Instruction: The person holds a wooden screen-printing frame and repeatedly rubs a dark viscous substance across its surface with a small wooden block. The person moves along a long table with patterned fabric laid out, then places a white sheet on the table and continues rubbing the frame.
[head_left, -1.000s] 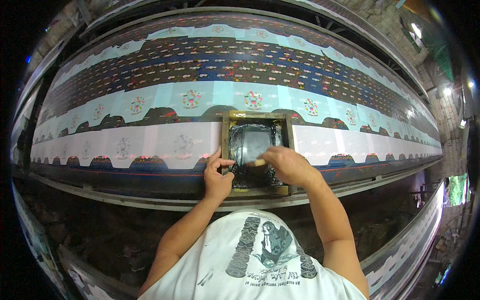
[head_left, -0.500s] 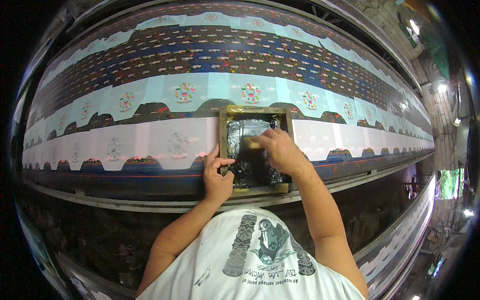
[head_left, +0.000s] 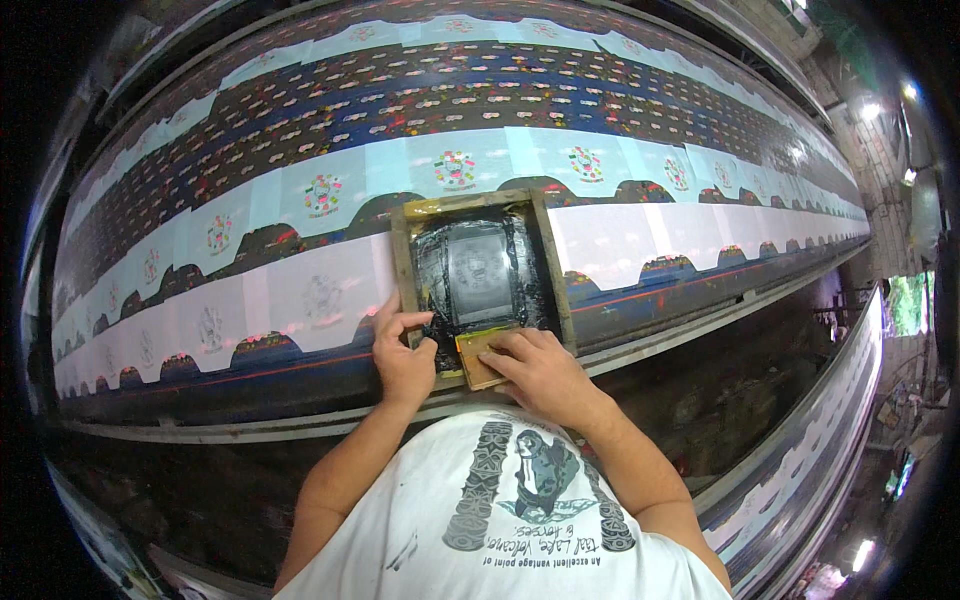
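Fingers of the right hand (head_left: 545, 372) are pressed down flat over a small wooden squeegee (head_left: 482, 355), a closed grip on it, at the near edge of the wooden printing frame (head_left: 478, 270). Half a second ago that hand was up in the middle of the frame's dark, ink-wet mesh, so the squeegee has been drawn toward the person across the screen and now sits against the frame's near rail. I judge that one pull of ink over the motif is finished.

The left hand (head_left: 405, 352) has hardly moved: it clamps the frame's near left corner, thumb on the inner side of the rail, fingers on the outer, holding the frame steady.

Beyond the frame on every side runs the long patterned cloth (head_left: 300, 270), stretched along the tabletop (head_left: 700, 320). To the frame's left the pale panels carry faint grey motifs; to its right the panels look blank. Farther from the person than the frame lie bands of coloured medallions and dark blue pattern.
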